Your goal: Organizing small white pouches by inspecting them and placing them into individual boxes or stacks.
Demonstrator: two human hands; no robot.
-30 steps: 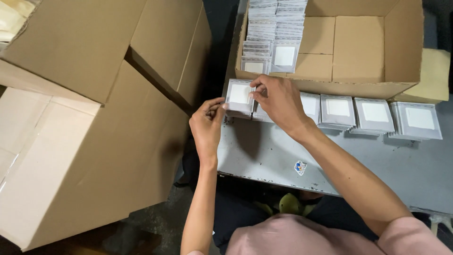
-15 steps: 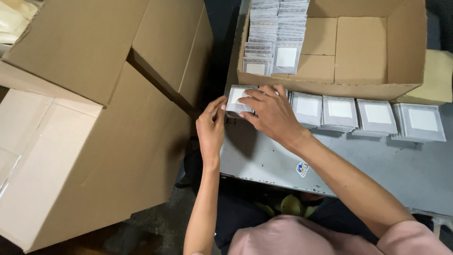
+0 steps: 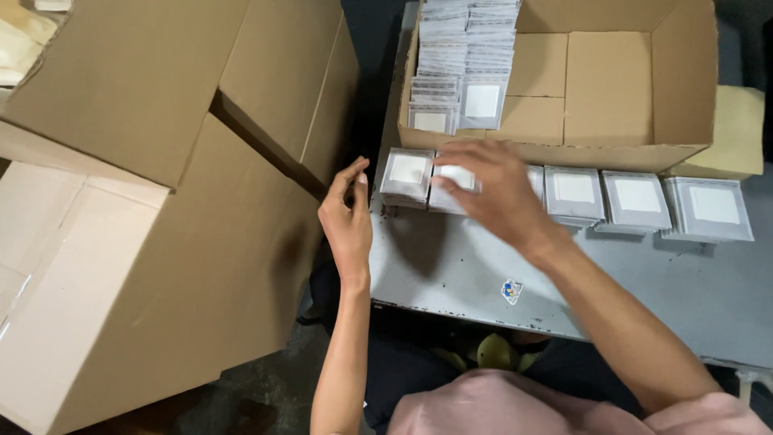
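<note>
The person's right hand (image 3: 495, 193) is spread flat, fingers apart, over the second stack of packets (image 3: 452, 187) at the near edge of the grey metal table (image 3: 451, 274); it is blurred, and I cannot tell whether the fingers have closed on anything or merely rest on top. The left hand (image 3: 346, 213) stands on edge just beside the leftmost stack (image 3: 407, 176), fingers together and straight, palm facing the stack, seemingly not quite touching it and holding nothing. These packets look like small flat squares in grey plastic sleeves with a white label in the middle; I would judge them light and a little slick, stiff enough singly but apt to slide off one another, so a stack is best pinched by its opposite edges rather than lifted from the top. Along the table I count six stacks in a row: the two by the hands, a third half hidden under the right wrist, and three more to the right, the last being the far-right stack (image 3: 708, 208). Behind them sits one open cardboard box (image 3: 628, 89) with two columns of the same packets (image 3: 463, 72) filed on edge in its left corner, too many to count. To the left stand large cardboard cartons (image 3: 161, 201), at least two, flaps open. A small sticker (image 3: 510, 291) lies on the table.
</note>
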